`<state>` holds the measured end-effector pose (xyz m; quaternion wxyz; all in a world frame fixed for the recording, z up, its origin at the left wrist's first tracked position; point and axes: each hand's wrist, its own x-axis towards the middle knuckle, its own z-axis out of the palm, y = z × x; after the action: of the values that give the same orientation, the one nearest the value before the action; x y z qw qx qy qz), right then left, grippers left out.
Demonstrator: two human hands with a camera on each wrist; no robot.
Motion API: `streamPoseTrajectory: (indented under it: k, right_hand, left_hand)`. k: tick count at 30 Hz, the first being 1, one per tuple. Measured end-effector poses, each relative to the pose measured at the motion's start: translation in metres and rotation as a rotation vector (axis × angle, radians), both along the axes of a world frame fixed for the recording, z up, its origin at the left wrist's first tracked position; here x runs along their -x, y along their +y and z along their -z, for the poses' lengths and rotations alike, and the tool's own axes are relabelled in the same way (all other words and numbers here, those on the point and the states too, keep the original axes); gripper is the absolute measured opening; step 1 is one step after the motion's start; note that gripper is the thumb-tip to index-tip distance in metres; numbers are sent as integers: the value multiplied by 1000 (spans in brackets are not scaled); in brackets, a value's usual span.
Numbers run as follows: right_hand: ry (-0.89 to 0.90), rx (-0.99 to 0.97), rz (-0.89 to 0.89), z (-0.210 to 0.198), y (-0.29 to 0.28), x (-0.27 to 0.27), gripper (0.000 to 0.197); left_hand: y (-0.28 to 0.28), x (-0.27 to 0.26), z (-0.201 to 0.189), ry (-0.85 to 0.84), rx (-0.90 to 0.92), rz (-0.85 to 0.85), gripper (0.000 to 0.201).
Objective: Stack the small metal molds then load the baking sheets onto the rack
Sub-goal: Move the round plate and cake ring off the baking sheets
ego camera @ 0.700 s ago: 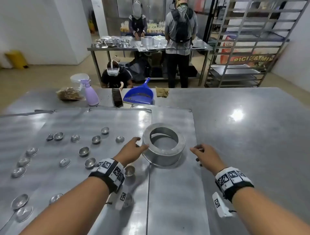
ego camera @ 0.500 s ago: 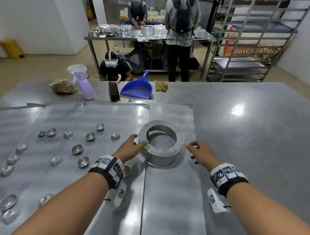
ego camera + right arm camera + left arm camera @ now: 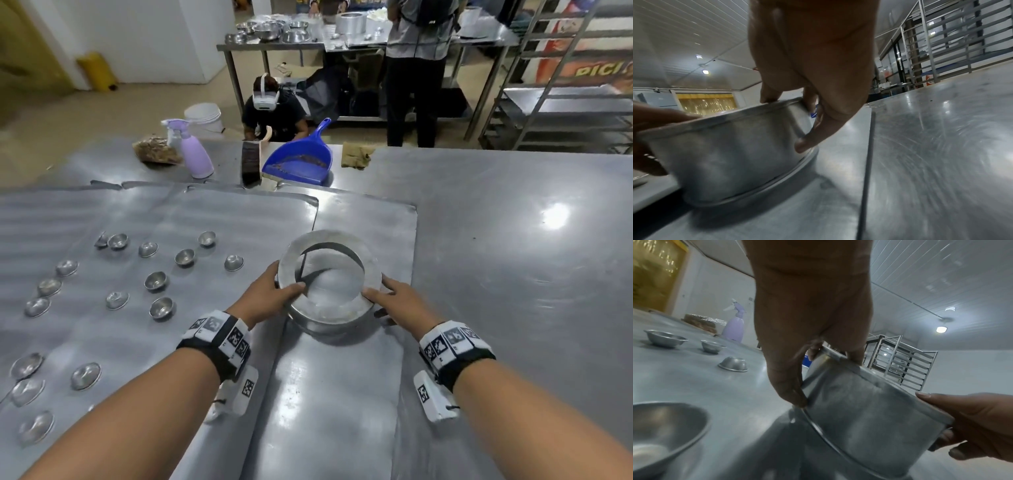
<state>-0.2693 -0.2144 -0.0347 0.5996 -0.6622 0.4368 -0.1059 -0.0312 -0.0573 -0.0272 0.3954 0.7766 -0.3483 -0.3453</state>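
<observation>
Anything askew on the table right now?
Yes: the large metal ring is tipped, its near edge lifted off the baking sheet between the left hand and right hand.

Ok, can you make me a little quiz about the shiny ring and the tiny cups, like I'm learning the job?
1. True or false: both hands grip the big metal ring.
2. The dustpan at the table's far edge is: A red, B blue, C green?
3. Fill in: the small metal molds lie scattered on the baking sheet, not yet ____.

Key
1. True: the left hand and the right hand each hold its rim, and the ring is tilted.
2. B.
3. stacked.
</observation>
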Motion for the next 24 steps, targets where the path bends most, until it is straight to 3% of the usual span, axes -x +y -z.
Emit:
streamPoseTrajectory:
  k: [3,5,9,10,12,17,19,24]
  right_hand:
    - [-108,71,26,-2,-12,12,71]
    - [-198,75,78,-8,-18,20,71]
    - [-349,-2,266,-23,-20,34,30]
    - [-376,-24,310,-24,-19,37,27]
    - [-386,-29,355,-21,-17,44,32]
    - [-328,77,368,-11,-5,62,77]
    - [-320,94,378,-12,2,66,76]
    - [-319,88,397,-11,21,74,62]
  left_hand:
    - [-11,11,-2,-46,78,-26,63]
    - [-19,21,-6,50,130,-70,71]
    - [-32,43,-12,241,239,-164,86]
    - [-34,48,-13,281,261,-158,85]
    - [-33,58,-14,323,287,-130,74]
    - [-20,78,3,349,282,-157,59]
    - [-14,82,7,334,288,-153,59]
    - [2,90,10,279,274,-135,88]
